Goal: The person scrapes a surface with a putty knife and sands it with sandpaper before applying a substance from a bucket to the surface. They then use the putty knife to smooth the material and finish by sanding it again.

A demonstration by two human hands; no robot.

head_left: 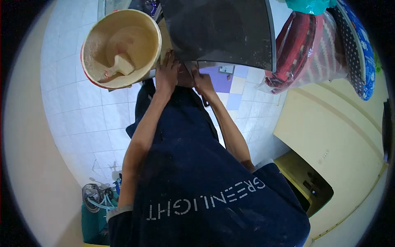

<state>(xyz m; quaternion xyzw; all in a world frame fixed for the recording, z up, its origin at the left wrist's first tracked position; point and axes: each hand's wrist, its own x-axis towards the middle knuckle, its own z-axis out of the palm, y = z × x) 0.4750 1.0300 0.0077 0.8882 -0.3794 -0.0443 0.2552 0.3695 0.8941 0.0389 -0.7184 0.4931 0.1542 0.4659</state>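
My left hand reaches up to the near edge of the black surface. Its fingers are stretched out and lie flat beside a small brown piece. On the other side of that piece, my right hand is closed around a bladed tool with a dark handle; its exact kind is hard to make out. A thin metal blade seems to rest against the brown piece. Close to my left hand stands a whitish bucket with pale liquid and a pale, broad-headed tool inside.
Clear plastic wraps a red and striped bundle at upper right, next to a blue patterned cushion. A cream cabinet with a dark opening stands on the right. A bicycle is at lower left on the tiled floor.
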